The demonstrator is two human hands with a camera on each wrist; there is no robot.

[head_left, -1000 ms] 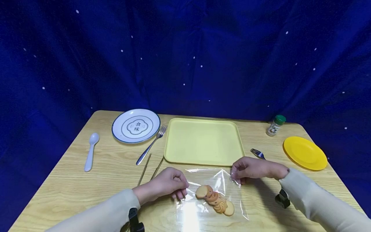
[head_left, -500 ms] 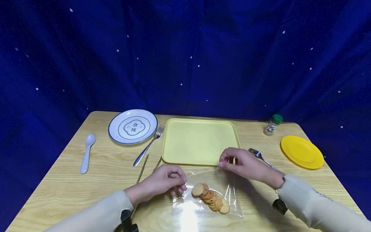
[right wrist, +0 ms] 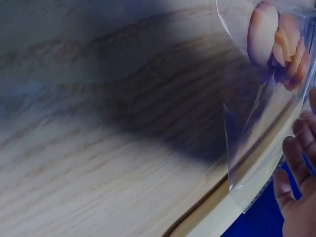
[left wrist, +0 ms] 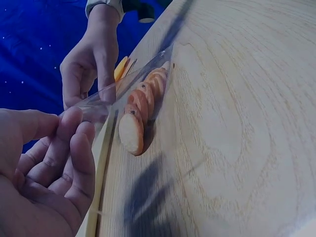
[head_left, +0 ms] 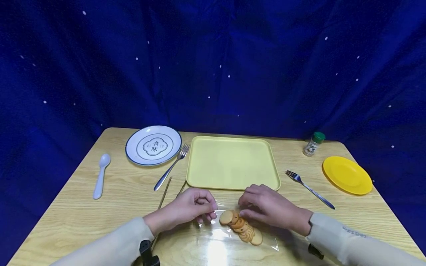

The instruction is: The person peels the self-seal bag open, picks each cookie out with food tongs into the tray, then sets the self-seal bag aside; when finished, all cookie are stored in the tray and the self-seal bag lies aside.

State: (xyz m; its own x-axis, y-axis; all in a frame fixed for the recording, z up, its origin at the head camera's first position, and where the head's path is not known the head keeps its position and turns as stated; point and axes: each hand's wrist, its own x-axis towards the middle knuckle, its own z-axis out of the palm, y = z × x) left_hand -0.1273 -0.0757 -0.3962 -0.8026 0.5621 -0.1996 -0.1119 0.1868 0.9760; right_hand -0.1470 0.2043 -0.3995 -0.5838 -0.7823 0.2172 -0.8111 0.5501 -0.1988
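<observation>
A clear plastic bag (head_left: 266, 242) lies at the near middle of the table, with a row of overlapping cookies (head_left: 244, 231) showing through it. My left hand (head_left: 194, 205) pinches the bag's upper left edge between thumb and forefinger, its other fingers loosely bent. From the right, my right hand (head_left: 267, 207) reaches over the bag's upper edge, thumb on the near side close to the cookies. The left wrist view has the film between that thumb and the fingers. In the right wrist view, the right fingers (right wrist: 296, 158) are slightly bent beside the bag, the thumb cut off.
Beyond the bag is a yellow tray (head_left: 233, 162). To the left are tongs (head_left: 164, 192), a fork (head_left: 171, 168), a patterned plate (head_left: 153, 146) and a white spoon (head_left: 101, 177). On the right are another fork (head_left: 309, 190), a yellow plate (head_left: 347, 175) and a green-capped shaker (head_left: 314, 144).
My right hand has moved left along the bag's upper edge and down close to the cookies, uncovering the right fork. My left hand stays at the left edge.
</observation>
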